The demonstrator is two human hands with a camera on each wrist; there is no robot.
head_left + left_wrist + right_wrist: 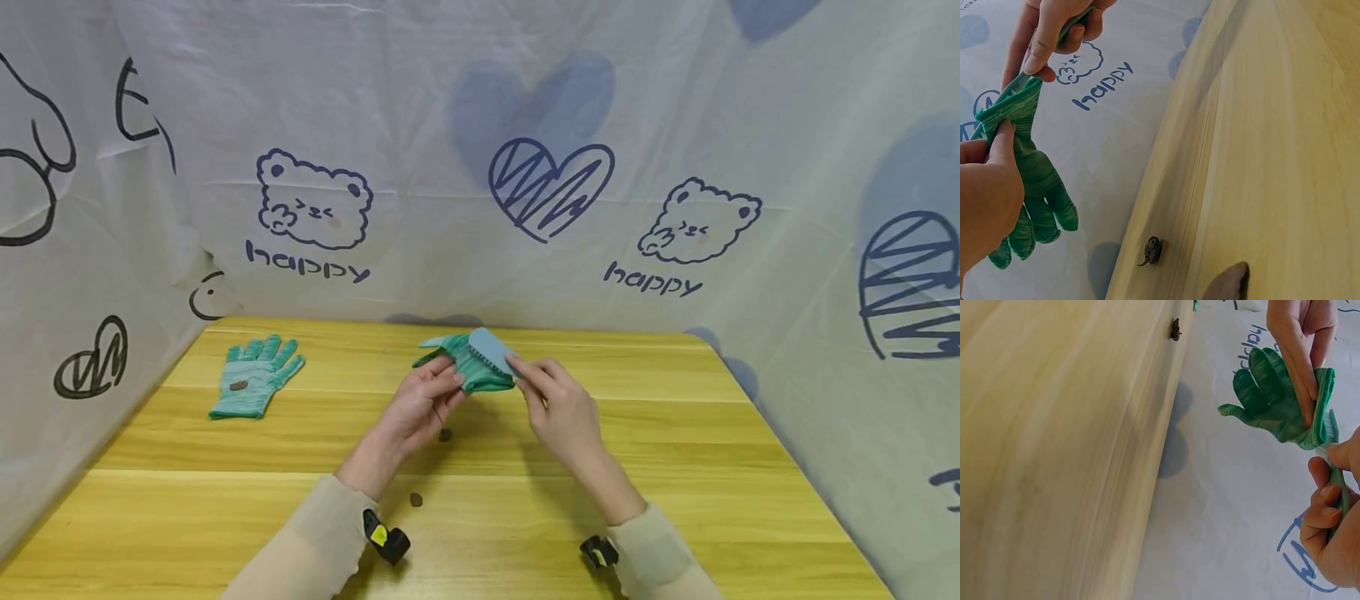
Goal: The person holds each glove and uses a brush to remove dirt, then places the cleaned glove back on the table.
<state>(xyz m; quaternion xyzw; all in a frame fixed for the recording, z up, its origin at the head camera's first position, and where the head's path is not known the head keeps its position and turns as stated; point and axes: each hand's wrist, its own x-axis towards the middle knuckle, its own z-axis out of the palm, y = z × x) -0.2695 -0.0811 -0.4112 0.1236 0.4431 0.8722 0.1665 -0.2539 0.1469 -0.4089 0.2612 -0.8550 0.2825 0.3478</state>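
Note:
A green knitted glove is held up over the far middle of the table, its fingers hanging away in the left wrist view. My left hand pinches it near the cuff, thumb on one face and fingers on the other. In my right hand is a light blue brush, gripped by its handle. The bristles lie against the glove near the cuff. Part of the brush handle is hidden by the curled fingers in the right wrist view.
A second green glove lies flat at the table's left, a brown patch on it. Two small dark lumps sit on the wooden table below the hands. A printed white cloth stands behind the table.

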